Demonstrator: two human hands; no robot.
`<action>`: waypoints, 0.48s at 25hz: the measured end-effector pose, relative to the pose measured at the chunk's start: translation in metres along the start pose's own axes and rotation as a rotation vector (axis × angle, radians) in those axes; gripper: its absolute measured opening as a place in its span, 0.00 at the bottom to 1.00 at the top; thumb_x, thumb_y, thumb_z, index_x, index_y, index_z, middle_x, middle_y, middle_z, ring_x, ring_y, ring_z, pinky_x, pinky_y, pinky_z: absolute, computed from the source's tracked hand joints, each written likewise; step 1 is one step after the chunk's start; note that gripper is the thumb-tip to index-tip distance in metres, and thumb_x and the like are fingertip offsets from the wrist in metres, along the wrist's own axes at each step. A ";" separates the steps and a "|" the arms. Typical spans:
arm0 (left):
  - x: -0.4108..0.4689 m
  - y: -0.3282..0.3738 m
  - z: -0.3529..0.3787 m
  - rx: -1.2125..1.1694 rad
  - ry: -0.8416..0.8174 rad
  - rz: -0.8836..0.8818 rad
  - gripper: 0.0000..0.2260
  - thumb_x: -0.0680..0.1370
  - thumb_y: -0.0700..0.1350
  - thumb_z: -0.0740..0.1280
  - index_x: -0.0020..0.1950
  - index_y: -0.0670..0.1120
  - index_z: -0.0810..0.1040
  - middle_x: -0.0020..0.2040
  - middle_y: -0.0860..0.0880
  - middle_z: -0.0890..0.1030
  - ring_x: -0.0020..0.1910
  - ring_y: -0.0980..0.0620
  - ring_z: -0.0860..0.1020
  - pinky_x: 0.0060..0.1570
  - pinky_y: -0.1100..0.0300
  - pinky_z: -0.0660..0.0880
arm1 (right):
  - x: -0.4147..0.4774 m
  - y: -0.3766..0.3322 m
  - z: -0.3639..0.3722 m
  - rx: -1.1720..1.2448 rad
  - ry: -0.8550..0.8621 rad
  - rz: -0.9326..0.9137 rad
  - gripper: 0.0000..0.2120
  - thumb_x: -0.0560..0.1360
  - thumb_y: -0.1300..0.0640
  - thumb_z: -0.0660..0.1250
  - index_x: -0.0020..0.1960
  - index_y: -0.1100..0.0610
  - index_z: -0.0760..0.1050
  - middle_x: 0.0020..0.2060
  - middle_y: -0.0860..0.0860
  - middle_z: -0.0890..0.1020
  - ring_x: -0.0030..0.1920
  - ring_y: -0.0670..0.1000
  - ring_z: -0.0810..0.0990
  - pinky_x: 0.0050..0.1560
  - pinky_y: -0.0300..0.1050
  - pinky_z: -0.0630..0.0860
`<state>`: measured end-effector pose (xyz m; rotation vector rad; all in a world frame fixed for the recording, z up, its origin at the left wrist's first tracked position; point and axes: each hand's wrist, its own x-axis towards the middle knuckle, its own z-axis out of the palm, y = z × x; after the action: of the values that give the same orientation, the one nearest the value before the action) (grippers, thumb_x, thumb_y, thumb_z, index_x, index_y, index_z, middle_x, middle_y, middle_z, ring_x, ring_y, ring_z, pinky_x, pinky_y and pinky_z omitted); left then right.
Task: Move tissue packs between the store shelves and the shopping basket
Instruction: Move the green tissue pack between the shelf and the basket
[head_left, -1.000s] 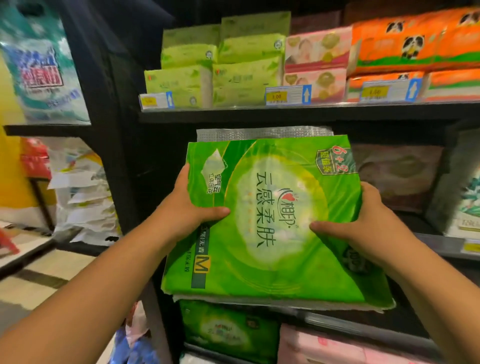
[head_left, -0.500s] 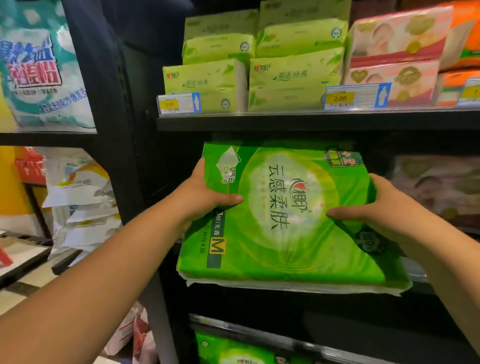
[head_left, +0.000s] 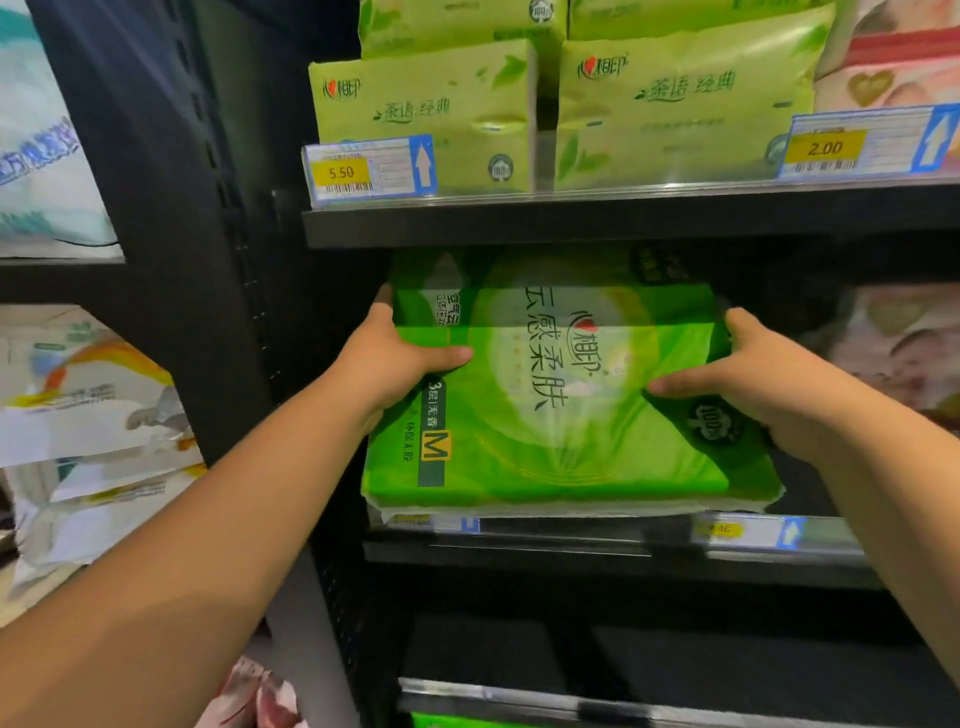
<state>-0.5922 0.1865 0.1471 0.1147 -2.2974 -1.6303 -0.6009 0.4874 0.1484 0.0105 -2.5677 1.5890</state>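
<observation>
A large bright green tissue pack (head_left: 550, 415) lies partly inside the middle shelf (head_left: 597, 540), its far half in shadow under the shelf above. My left hand (head_left: 395, 364) grips its left side, thumb laid across the top. On the right side my right hand (head_left: 763, 374) holds it the same way, thumb on top, fingers hidden beneath. The pack's near edge overhangs the shelf's front rail. No shopping basket is in view.
The upper shelf (head_left: 571, 218) carries pale green tissue packs (head_left: 426, 114) behind price tags 5.50 and 2.00. Pink packs (head_left: 898, 353) sit to the right on the middle shelf. A black upright post (head_left: 171, 208) separates a left bay with white bags (head_left: 88, 415).
Both hands have pushed the green pack forward and into the middle shelf; it now sits deeper under the upper shelf. The view has moved closer to the shelves.
</observation>
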 end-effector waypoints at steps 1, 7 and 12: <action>0.006 0.000 0.000 0.012 -0.002 0.011 0.36 0.65 0.43 0.80 0.69 0.49 0.67 0.51 0.52 0.81 0.46 0.55 0.81 0.37 0.62 0.77 | 0.005 -0.002 0.003 -0.005 0.006 0.023 0.52 0.50 0.49 0.85 0.68 0.53 0.65 0.53 0.57 0.81 0.49 0.61 0.82 0.48 0.62 0.81; 0.036 -0.009 0.005 0.074 0.026 -0.003 0.32 0.65 0.46 0.80 0.65 0.49 0.69 0.48 0.51 0.81 0.44 0.53 0.80 0.37 0.61 0.76 | 0.042 0.006 0.019 0.041 -0.036 0.116 0.35 0.51 0.50 0.84 0.54 0.60 0.76 0.46 0.60 0.83 0.45 0.64 0.83 0.48 0.64 0.80; 0.052 -0.050 0.020 0.119 0.062 0.096 0.59 0.57 0.53 0.83 0.78 0.58 0.47 0.63 0.50 0.77 0.57 0.52 0.79 0.58 0.53 0.77 | 0.058 0.027 0.040 0.015 0.014 0.085 0.20 0.64 0.53 0.81 0.46 0.64 0.76 0.41 0.57 0.81 0.40 0.56 0.80 0.40 0.49 0.78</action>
<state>-0.6529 0.1749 0.1058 0.0793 -2.3149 -1.4238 -0.6647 0.4672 0.1133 -0.1089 -2.5781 1.6308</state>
